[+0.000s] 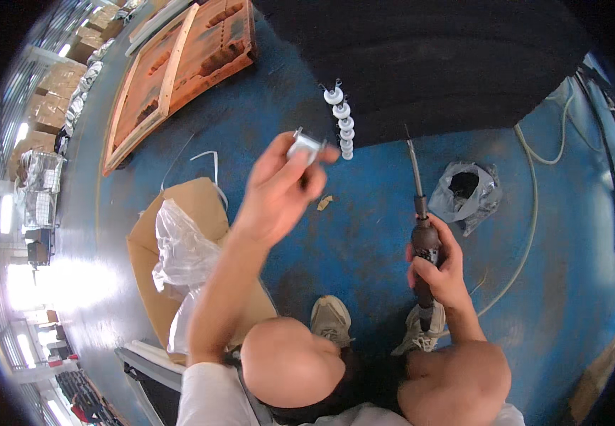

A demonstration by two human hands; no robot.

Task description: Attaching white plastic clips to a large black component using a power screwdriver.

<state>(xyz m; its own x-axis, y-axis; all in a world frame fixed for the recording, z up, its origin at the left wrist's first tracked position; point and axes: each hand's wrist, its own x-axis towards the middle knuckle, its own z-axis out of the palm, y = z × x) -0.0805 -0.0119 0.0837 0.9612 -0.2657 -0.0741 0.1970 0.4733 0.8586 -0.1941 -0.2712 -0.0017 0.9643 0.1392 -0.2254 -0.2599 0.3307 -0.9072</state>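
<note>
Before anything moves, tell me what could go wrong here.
The left hand pinches a small pale piece, which might slip and drop. The right hand holds a driver whose long, thin bit points toward the black panel and could scratch it. The pale hose curves across the floor toward the right shoe, a possible trip hazard.

Small white-and-metal fitting [307, 142] is pinched at left. Dark driver [425, 238] is gripped at right, long bit [415, 170] pointed forward.
</note>
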